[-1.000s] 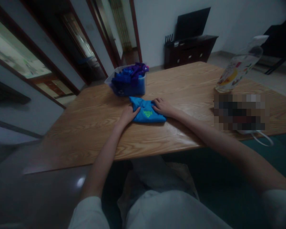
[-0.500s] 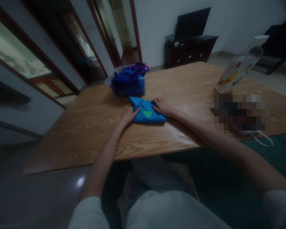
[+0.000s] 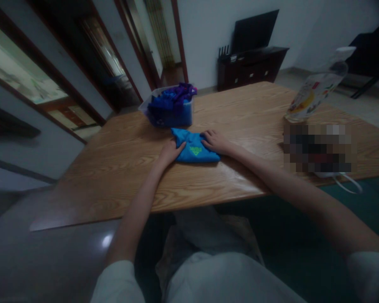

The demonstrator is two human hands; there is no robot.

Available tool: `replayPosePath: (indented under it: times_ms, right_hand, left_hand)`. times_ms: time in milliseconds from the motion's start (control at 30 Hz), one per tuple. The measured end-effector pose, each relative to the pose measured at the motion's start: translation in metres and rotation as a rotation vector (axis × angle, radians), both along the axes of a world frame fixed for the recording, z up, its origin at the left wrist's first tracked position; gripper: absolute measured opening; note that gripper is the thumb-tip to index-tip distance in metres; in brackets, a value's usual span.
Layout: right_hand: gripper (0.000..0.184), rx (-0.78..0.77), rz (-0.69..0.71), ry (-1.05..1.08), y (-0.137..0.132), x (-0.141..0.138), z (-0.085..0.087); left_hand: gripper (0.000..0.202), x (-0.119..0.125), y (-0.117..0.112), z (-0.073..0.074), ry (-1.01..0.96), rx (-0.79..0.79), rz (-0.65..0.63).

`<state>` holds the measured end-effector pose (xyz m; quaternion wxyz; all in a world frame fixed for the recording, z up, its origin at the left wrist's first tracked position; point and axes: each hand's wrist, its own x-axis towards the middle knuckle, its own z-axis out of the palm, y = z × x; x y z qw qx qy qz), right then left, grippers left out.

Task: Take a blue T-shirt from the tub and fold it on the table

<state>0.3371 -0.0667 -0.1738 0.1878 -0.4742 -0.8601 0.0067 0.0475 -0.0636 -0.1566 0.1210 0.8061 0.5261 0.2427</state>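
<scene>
A folded light-blue cloth (image 3: 194, 150) with a green logo lies on the wooden table (image 3: 233, 118). My left hand (image 3: 169, 152) rests at its left edge, the thumb lying over the cloth and the fingers curled on it. At the cloth's right edge sits my right hand (image 3: 215, 142), fingers bent and pressing down on the fabric. Just behind the cloth stands a clear plastic box (image 3: 170, 109) stuffed with blue and purple cloths.
A plastic bottle (image 3: 316, 88) with a colourful label stands at the table's right side, beside a blurred patch and white straps (image 3: 347, 183). A dark cabinet with a screen (image 3: 251, 59) stands by the far wall. Doorways lie to the left.
</scene>
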Motion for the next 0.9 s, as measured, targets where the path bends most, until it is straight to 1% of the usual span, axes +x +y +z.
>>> replayPosePath:
  times_ms: [267,367,600,900]
  right_hand:
    - [0.059,0.000,0.013,0.004,0.0007,0.0007,-0.0004]
    - [0.060,-0.004,0.006,0.000,0.0006,0.0006,0.0006]
    - [0.063,0.007,0.022,-0.018,-0.0015,0.0008,0.0028]
    - [0.060,-0.003,0.013,0.007,0.0038,0.0021,-0.0031]
  left_hand:
    - [0.061,0.0003,0.0018,-0.0011,-0.053,-0.005,0.012]
    - [0.062,0.0006,0.0011,-0.0005,-0.035,-0.001,0.014]
    - [0.056,0.0002,-0.0002,-0.0002,-0.025,0.006,-0.001]
    - [0.053,0.0017,-0.0011,0.0022,-0.010,-0.024,0.033]
